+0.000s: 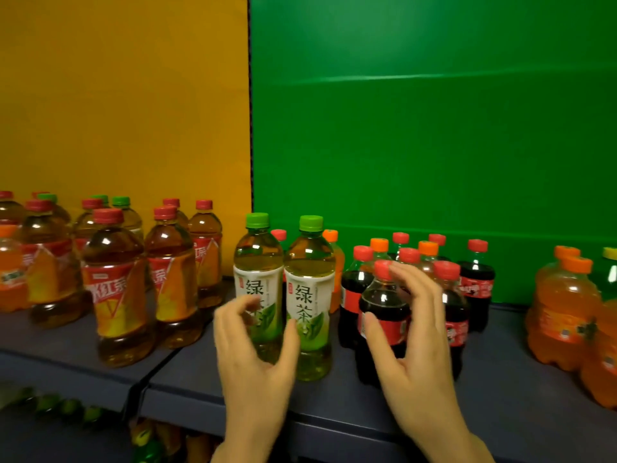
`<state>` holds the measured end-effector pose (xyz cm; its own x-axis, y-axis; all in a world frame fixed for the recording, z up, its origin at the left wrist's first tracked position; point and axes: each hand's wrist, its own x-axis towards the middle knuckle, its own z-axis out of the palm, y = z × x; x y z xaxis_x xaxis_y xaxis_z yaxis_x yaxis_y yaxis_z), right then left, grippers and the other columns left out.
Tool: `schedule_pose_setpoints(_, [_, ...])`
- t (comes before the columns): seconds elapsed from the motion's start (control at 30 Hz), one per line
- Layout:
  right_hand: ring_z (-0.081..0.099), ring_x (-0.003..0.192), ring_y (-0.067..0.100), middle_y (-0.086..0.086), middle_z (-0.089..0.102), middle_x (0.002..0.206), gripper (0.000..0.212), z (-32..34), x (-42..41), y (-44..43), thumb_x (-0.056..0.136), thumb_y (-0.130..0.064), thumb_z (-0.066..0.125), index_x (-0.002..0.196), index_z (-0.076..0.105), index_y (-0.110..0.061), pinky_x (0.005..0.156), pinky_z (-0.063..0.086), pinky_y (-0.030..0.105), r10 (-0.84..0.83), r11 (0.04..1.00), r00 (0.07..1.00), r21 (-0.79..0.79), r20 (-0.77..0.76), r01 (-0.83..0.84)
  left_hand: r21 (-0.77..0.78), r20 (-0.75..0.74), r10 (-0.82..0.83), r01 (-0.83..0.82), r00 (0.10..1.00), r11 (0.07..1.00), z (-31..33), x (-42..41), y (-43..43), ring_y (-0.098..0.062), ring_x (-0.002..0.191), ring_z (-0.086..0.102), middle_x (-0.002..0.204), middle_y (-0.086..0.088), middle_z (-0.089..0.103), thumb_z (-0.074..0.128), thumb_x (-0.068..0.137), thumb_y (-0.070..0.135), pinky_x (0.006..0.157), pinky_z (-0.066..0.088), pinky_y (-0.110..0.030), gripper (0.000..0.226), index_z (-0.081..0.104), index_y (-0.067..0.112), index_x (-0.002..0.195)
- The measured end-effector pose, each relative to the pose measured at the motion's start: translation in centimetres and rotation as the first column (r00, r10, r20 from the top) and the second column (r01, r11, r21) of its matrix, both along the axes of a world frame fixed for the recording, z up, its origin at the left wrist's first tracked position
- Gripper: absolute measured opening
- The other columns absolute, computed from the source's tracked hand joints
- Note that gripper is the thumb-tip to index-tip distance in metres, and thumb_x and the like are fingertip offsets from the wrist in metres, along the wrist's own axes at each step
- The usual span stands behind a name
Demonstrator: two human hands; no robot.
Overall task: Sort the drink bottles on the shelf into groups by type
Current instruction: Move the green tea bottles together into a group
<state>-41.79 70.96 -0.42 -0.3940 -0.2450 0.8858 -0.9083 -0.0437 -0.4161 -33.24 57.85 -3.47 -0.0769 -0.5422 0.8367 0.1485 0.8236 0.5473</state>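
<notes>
Two green-tea bottles with green caps stand side by side at the shelf's front, the left one (257, 262) and the right one (310, 272). My left hand (253, 349) is cupped around the lower part of the left one, thumb between the two bottles, fingers apart and blurred. A small cola bottle (384, 305) with a red cap stands just right of them. My right hand (414, 339) curves around it, thumb by its label, fingers spread near its neck. Both bottles rest on the dark blue shelf (334, 406).
Several red-capped iced tea bottles (115, 289) crowd the left side, a few green caps among them. More cola (475, 282) and orange-capped bottles stand behind my right hand. Orange soda bottles (564, 309) stand at the far right. A lower shelf holds more bottles (147, 439).
</notes>
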Motion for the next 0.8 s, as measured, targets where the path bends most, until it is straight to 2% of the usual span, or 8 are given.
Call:
schedule_pose_setpoints(0.1, [0.022,0.134,-0.009,-0.019,0.028,0.143,0.060,0.0,1.3,-3.2,0.086,-0.025,0.054,0.138,0.025,-0.029,0.107,0.018,0.003,0.128,0.989,0.989,0.061,0.074,-0.133,0.104,-0.005,-0.027,0.027,1.000,0.994,0.6,0.1,-3.4,-0.016,0.109,0.046,0.121,-0.002,0.041,0.077,0.068,0.024,0.093,0.038,-0.016,0.076,0.030,0.018,0.127])
schedule_pose_setpoints(0.2, [0.008,0.138,-0.010,-0.015,0.010,0.153,0.075,-0.6,1.8,-6.3,0.087,-0.029,0.057,0.141,0.004,-0.034,0.109,0.012,0.003,0.172,0.978,0.969,0.085,0.177,-0.189,0.218,0.092,-0.209,0.185,0.974,0.958,1.0,-0.4,-6.1,-0.010,0.111,0.050,0.128,-0.002,0.041,0.082,0.064,0.016,0.091,0.043,-0.011,0.090,0.020,0.025,0.130])
schedule_pose_setpoints(0.3, [0.013,0.142,0.003,-0.010,0.007,0.156,0.091,-1.4,1.6,-8.4,0.084,-0.026,0.064,0.145,-0.004,-0.034,0.117,0.023,0.029,0.199,0.971,0.928,0.067,0.315,-0.231,0.365,0.145,-0.419,0.345,0.897,0.865,1.3,-0.9,-7.2,0.003,0.104,0.052,0.119,0.006,0.048,0.081,0.065,0.015,0.082,0.049,-0.013,0.083,0.023,0.029,0.124])
schedule_pose_setpoints(0.37, [0.028,0.138,0.008,-0.006,0.021,0.153,0.095,-1.6,1.2,-9.2,0.081,-0.023,0.069,0.145,-0.001,-0.033,0.112,0.034,0.038,0.208,0.970,0.897,0.038,0.390,-0.241,0.438,0.143,-0.499,0.397,0.855,0.806,1.0,-1.2,-7.5,-0.001,0.101,0.057,0.112,0.008,0.056,0.079,0.068,0.015,0.082,0.052,-0.022,0.068,0.036,0.027,0.119])
schedule_pose_setpoints(0.5, [0.053,0.117,0.009,-0.004,0.050,0.131,0.087,-2.0,0.2,-9.5,0.075,-0.023,0.074,0.143,0.019,-0.023,0.096,0.048,0.031,0.218,0.962,0.826,0.027,0.519,-0.271,0.475,0.109,-0.538,0.432,0.836,0.767,0.5,-1.2,-7.8,-0.007,0.098,0.065,0.104,0.005,0.067,0.079,0.069,0.016,0.080,0.055,-0.025,0.045,0.055,0.025,0.106])
schedule_pose_setpoints(0.63, [0.055,0.101,-0.002,-0.010,0.055,0.117,0.083,-2.0,-0.3,-9.1,0.074,-0.024,0.074,0.140,0.024,-0.021,0.075,0.049,0.013,0.239,0.950,0.794,0.035,0.559,-0.311,0.454,0.109,-0.500,0.404,0.859,0.794,0.6,-0.4,-7.2,-0.004,0.095,0.066,0.101,0.007,0.069,0.082,0.065,0.025,0.077,0.055,-0.024,0.047,0.058,0.028,0.105])
schedule_pose_setpoints(0.73, [0.054,0.093,-0.005,-0.014,0.056,0.106,0.074,-1.7,-0.1,-9.1,0.073,-0.016,0.075,0.134,0.033,-0.020,0.067,0.045,0.013,0.272,0.944,0.759,-0.012,0.591,-0.329,0.431,0.101,-0.456,0.375,0.884,0.821,0.8,1.1,-6.4,-0.002,0.093,0.065,0.099,0.007,0.068,0.080,0.056,0.039,0.074,0.054,-0.020,0.056,0.056,0.028,0.105])
schedule_pose_setpoints(0.8, [0.055,0.091,-0.003,-0.016,0.056,0.098,0.065,-1.5,0.5,-9.2,0.072,-0.012,0.075,0.126,0.039,-0.020,0.066,0.042,0.013,0.288,0.942,0.760,-0.030,0.583,-0.334,0.422,0.080,-0.442,0.371,0.894,0.827,0.9,2.8,-6.1,-0.001,0.092,0.065,0.097,0.008,0.068,0.081,0.056,0.036,0.072,0.053,-0.017,0.056,0.056,0.028,0.106])
